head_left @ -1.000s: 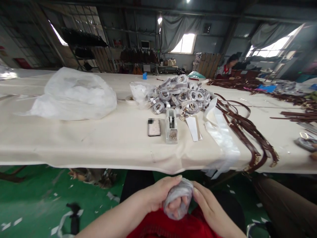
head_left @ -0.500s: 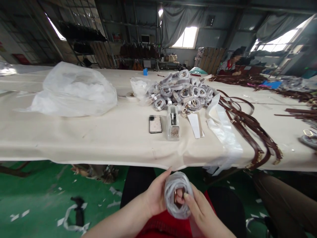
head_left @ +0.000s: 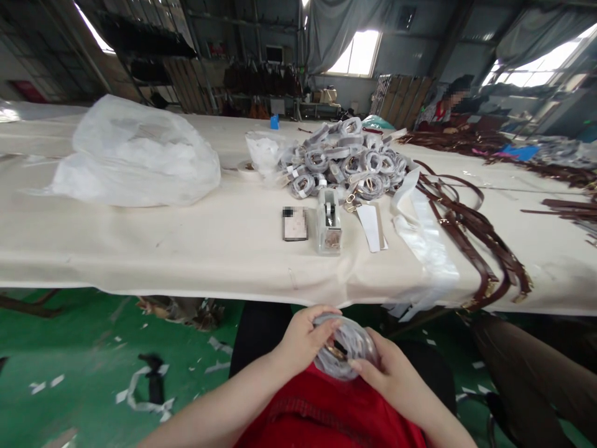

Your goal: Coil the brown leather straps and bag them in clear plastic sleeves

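Observation:
Above my lap, in front of the table edge, I hold a coiled strap [head_left: 357, 339] wrapped in greyish clear plastic. Gold-coloured metal shows inside the ring. My left hand [head_left: 305, 339] is closed on its left side, thumb over the upper rim. My right hand [head_left: 389, 367] grips the right side, with the thumb on the lower front. Beyond the edge, a tape dispenser [head_left: 329, 224] stands on the table, with a small dark-edged square item [head_left: 295, 224] to its left and white paper strips [head_left: 370, 227] to its right. Behind them lies a pile of similar wrapped coils [head_left: 345, 155].
A large translucent plastic bag [head_left: 140, 155] sits on the left of the cream-covered table [head_left: 224, 249]. Brown leather straps [head_left: 471, 249] and white plastic strips [head_left: 426, 242] lie at the right, some hanging toward the edge. A co-worker [head_left: 445, 109] is at the far right.
The coil has tilted flatter in my hands. My left fingers have moved from its side up over the rim, with the thumb now on top. The view has shifted slightly.

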Available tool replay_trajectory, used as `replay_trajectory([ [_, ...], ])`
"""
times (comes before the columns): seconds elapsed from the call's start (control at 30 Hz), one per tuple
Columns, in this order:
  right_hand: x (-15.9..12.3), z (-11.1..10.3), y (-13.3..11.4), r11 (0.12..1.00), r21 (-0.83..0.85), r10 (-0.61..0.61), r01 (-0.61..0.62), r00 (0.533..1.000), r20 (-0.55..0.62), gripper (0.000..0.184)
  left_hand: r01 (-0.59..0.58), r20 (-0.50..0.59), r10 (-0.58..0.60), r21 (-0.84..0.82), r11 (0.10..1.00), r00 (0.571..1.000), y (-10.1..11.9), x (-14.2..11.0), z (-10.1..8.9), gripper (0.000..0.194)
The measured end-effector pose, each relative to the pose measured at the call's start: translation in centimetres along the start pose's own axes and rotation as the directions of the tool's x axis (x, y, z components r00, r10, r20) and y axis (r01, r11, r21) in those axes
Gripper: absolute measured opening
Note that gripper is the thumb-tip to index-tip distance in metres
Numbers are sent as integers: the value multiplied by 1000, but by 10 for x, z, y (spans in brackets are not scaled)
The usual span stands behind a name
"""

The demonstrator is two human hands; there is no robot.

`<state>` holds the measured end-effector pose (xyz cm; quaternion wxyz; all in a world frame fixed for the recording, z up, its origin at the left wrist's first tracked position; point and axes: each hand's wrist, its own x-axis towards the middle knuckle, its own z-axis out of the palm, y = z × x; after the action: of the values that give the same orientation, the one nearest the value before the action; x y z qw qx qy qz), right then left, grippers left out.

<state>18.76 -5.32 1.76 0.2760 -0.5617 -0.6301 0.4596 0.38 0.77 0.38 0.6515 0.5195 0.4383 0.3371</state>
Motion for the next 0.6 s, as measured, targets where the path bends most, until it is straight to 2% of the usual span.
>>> replay_trajectory([
  [0.1,2,14,8,993,114,-32,37,998,-50,35,-12,-202,-17,-143,990,979,-8,2,5,49],
  [0.17,2,21,13,986,165,3,9,998,-70,39,-7,-254,-39,-179,984,967,-13,3,6,49],
  [0.23,1,22,15,980,196,45,-33,997,-58,42,-10,-202,-11,-101,995,979,-15,3,2,46],
  [0.33,-2,15,15,977,208,43,-46,999,18,46,-37,13,36,103,994,999,-10,3,-7,45],
  [0.4,-1,11,14,980,197,19,-31,998,63,45,-24,138,0,171,985,990,-6,2,-10,45],
  [0.43,-1,10,14,980,198,0,-16,997,83,45,-7,168,-24,185,983,986,-7,0,-10,46],
  [0.5,3,10,16,980,199,-38,9,989,143,45,3,160,-36,199,980,987,-14,-3,-9,48],
  [0.6,9,9,23,995,95,-43,21,972,230,40,12,124,-31,151,988,992,-39,-5,-4,43],
])
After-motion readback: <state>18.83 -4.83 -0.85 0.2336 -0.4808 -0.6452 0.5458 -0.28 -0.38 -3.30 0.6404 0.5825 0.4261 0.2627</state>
